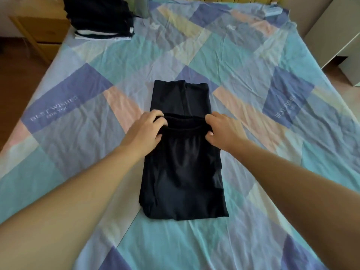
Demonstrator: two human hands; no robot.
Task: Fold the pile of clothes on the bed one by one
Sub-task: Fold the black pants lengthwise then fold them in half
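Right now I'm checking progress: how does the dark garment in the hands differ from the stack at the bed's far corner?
The dark garment lies mid-bed, long and half-folded, gripped by left hand and right hand. The stack sits untouched, compact, several layers with white at the bottom. Both are mostly dark.

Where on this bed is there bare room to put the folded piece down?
Bare sheet lies right of the black garment and between it and the folded stack at the far left corner. The middle, under both hands, is crowded.
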